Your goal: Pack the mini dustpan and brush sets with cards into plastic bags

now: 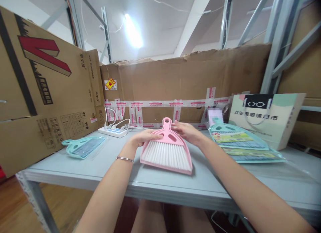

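A pink dustpan (190, 152) lies on the table in front of me with a hand brush (167, 154) nested in it. The brush has white bristles facing the table's front edge, and its handle points away from me. My left hand (146, 136) grips the set from the left, thumb on top near the base of the handle. Beside the handle on the right is my right hand (187, 131), its fingers bent a little and apart, close to the pink edge. Whether those fingertips touch it is hard to see.
Left on the table lies a turquoise dustpan set (84, 147) in clear wrap. Several more wrapped turquoise sets (240, 139) are stacked at the right, before a paper bag (265, 126). A power strip (112, 131) with cables sits behind. Cardboard (175, 79) walls the back; a large box (55, 86) stands left.
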`<state>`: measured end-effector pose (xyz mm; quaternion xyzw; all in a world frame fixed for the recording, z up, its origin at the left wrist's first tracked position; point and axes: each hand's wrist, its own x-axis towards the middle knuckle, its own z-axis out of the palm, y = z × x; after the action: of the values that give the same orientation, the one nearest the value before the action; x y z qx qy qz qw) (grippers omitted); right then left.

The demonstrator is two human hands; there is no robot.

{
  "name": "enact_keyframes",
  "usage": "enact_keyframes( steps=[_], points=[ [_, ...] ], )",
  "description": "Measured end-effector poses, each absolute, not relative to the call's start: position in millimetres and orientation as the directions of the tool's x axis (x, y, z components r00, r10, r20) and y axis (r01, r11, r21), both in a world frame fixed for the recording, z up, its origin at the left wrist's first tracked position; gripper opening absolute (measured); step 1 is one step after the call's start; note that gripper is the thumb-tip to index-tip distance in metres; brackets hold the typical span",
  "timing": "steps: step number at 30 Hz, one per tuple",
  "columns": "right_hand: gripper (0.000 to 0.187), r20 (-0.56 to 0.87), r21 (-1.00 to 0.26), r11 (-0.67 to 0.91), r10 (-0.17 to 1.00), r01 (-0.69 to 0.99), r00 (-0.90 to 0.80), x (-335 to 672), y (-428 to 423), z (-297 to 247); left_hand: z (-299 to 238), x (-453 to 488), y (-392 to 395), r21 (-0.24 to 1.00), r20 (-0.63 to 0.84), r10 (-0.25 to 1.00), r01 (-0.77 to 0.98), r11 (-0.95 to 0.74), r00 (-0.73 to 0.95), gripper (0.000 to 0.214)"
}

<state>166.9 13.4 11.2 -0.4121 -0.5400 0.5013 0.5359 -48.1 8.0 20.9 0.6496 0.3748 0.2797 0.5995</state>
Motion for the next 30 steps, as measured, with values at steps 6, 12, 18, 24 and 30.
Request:
enact_keyframes(
  steps=[6,12,18,24,30],
  points=[
    [0.012,0.265,-0.649,-0.038,0.925,0.76,0.272,227.2,42.6,-1.2,23.0,-56.1,33.2,0.923,0.124,0.992,-0.365,-0.122,-0.019,0.021],
    [0.062,0.344,-0.392,-0.155,0.889,0.907,0.301,225.8,53.3,-23.9,21.7,-48.6,32.4,0.891,0.128,0.98,-0.417,-0.182,-0.154,0.013],
    [0.067,0.334,-0.406,0.31,0.926,0.86,-0.176,180.2,48.1,-41.4,23.6,-45.6,28.2,0.866,0.158,0.97,-0.447,-0.225,-0.183,0.006],
    [0.036,0.694,-0.454,0.624,0.696,0.636,-0.187,161.3,37.4,-18.7,24.3,-47.7,31.6,0.845,0.147,0.957,-0.472,-0.252,-0.248,0.004],
    [0.042,0.466,-0.438,-0.038,0.844,0.898,0.263,206.7,58.2,-33.5,22.5,-49.4,35.6,0.844,0.142,0.956,-0.474,-0.252,-0.257,0.005]
  ],
)
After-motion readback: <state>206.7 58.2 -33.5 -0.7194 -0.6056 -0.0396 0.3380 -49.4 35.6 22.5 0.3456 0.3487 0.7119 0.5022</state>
